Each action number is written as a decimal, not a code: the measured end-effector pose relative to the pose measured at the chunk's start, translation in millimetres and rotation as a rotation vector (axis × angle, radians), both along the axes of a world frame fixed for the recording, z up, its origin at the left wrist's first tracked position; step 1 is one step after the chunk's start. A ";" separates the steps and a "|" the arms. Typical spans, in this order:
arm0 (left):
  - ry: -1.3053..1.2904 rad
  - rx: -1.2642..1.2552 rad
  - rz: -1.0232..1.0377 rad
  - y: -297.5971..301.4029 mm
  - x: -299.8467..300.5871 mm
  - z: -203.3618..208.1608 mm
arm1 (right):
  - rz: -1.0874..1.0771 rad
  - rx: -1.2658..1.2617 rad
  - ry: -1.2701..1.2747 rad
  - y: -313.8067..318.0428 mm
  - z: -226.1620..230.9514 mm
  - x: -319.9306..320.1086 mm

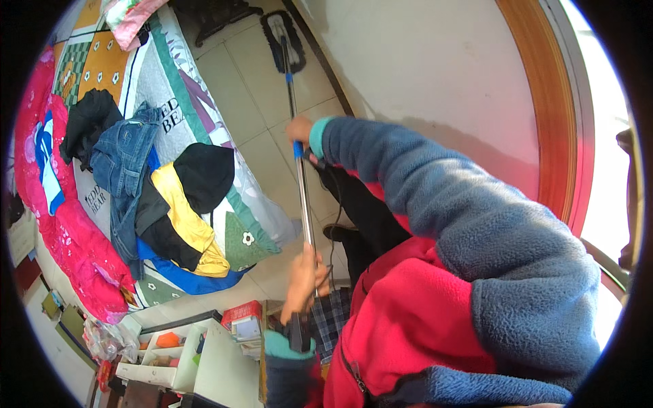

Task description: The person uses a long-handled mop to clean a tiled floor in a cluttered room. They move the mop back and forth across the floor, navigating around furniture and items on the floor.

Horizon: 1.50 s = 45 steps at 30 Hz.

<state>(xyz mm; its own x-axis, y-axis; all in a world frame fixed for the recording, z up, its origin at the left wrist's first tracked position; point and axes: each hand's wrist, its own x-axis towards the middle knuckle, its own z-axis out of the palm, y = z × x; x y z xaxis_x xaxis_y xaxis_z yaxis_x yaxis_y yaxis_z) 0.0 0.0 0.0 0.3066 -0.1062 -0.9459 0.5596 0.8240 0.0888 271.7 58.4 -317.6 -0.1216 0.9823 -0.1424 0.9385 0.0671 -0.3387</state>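
A long mop pole (304, 204) of silver metal with blue joints runs up the middle of the view. At its far end a flat mop head (283, 44) with a dark fringe lies on the tiled floor beside the wall. My right hand (299, 131) is closed round the pole's upper part, by a blue joint. Lower down, nearer my body, my left hand (304, 280) wraps the pole, its fingers slightly blurred. A black block-like piece (298, 333) shows at my left wrist; what it belongs to I cannot tell. A thin dark cord hangs beside the pole.
To the left stands a bed (146, 81) with patterned bedding, jeans (122, 153), black and yellow clothes (180, 211) and a pink quilt (75, 251). A white organizer (160, 360) and books (245, 323) are at the lower left. The white wall (422, 61) and a wooden door frame (544, 88) bound the right.
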 end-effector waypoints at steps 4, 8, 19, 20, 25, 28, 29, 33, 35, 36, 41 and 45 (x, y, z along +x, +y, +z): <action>0.024 0.047 0.007 -57.4 -77.6 32.9 | 0.035 -0.324 0.393 -68.5 15.0 -67.0; 0.029 0.125 -0.146 -111.7 -160.4 76.4 | -0.256 -0.378 0.729 -150.5 57.1 -175.4; -0.032 0.030 0.097 -61.9 -63.8 50.2 | 0.014 -0.028 0.251 -74.7 11.2 -71.4; -0.063 0.046 0.112 -54.7 -38.8 34.5 | 0.074 0.122 0.388 -56.1 -1.8 -35.7; -0.104 0.046 0.137 -47.2 -3.1 5.8 | -0.568 -0.401 0.883 -19.3 -34.8 5.7; -0.073 0.049 0.085 -67.1 -57.6 24.3 | 0.032 -0.022 0.212 -74.3 -9.1 -44.0; -0.042 0.031 0.051 -77.1 -82.9 34.5 | 0.042 0.017 0.276 -96.7 6.9 -72.2; 0.010 0.121 -0.223 -106.7 -177.4 94.6 | -1.106 -0.865 1.442 -163.5 91.4 -193.0; 0.092 0.085 -0.257 -111.0 -199.2 116.1 | -1.203 -1.039 1.511 -181.4 123.1 -225.0; 0.134 0.022 -0.213 -109.3 -202.8 123.2 | -1.235 -0.954 1.480 -180.2 127.6 -228.7; 0.100 -0.059 -0.013 -80.7 -162.9 120.3 | -0.945 -0.962 1.379 -147.5 82.0 -193.7; 0.064 -0.015 0.066 -68.3 -77.2 76.1 | -0.108 -0.309 0.413 -96.6 34.5 -99.8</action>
